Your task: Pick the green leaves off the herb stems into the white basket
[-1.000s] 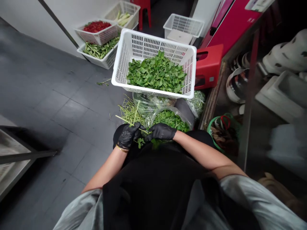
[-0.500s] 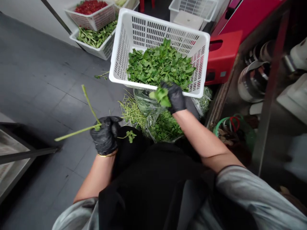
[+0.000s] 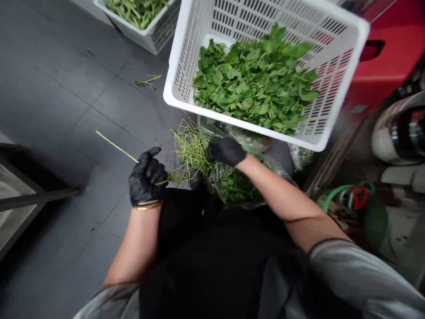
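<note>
We pinch a thin green stem [image 3: 116, 145] in our left hand [image 3: 146, 179]; it sticks out past the fingers, away from us. Our right hand [image 3: 226, 150] is curled over the clear bag of greens [image 3: 235, 188]; we cannot tell if it grips. Just beyond it sits the white basket [image 3: 186, 62] of leaves [image 3: 255, 79].

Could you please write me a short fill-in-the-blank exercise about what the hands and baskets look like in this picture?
1. Both hands wear gloves coloured ____.
2. The left hand holds a thin green ____.
3. The right hand reaches into a clear plastic ____ of greens, below the white basket.
4. The white basket holds picked green ____.

Missing words: black; stem; bag; leaves
</note>
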`<state>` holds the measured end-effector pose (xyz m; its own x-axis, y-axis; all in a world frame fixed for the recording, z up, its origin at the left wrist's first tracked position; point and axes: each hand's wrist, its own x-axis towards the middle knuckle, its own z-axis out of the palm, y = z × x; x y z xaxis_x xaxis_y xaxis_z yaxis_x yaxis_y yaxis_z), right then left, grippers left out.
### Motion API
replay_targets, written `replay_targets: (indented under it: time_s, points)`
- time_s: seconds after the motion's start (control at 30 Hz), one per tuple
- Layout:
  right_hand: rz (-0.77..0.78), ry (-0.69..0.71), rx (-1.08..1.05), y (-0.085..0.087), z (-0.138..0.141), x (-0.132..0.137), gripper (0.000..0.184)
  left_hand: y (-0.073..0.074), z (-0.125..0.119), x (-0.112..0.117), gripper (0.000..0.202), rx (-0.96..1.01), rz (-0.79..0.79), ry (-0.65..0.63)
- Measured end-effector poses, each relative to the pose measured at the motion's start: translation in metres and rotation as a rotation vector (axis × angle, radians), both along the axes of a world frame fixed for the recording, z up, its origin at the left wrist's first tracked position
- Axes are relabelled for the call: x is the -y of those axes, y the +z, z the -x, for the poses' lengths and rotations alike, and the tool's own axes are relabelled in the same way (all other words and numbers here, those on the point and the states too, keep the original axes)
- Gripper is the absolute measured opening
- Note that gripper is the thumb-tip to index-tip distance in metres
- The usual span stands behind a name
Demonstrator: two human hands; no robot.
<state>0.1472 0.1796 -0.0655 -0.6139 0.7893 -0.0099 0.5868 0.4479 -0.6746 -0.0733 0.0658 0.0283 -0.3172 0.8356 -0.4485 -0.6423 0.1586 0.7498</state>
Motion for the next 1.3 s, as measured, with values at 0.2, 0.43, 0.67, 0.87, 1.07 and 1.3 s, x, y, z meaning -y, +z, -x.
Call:
replay_targets:
  time_s: [0.2,0.43,0.67,0.87,1.07,1.3]
  points:
    - [0.448,0.406,0.432,-0.136,0.096,0.033,0.019,-0.003,-0.001,0.007,0.032,0.124,0.037,0.109]
    - [0.550,0.415,0.369,-0.176,0.122,0.036,0.030,0.004,-0.001,0.004,0.029,0.013,0.138,0.095]
    - [0.671,0.242,-0.059,-0.100,0.053,0.013,0.027,0.001,0.004,0.008,0.022,-0.011,0.113,0.021]
    - [0.984,0.045,-0.703,0.036,-0.016,0.043,0.041,-0.002,-0.023,0.003,0.040,-0.217,0.144,-0.197]
    - [1.030,-0.130,-0.800,0.082,-0.044,0.094,0.040,0.008,-0.077,0.021,0.022,-0.385,0.105,-0.263]
    - [0.662,-0.326,-0.788,0.110,-0.066,0.117,0.037,0.037,-0.104,0.042,0.025,-0.308,-0.043,-0.424]
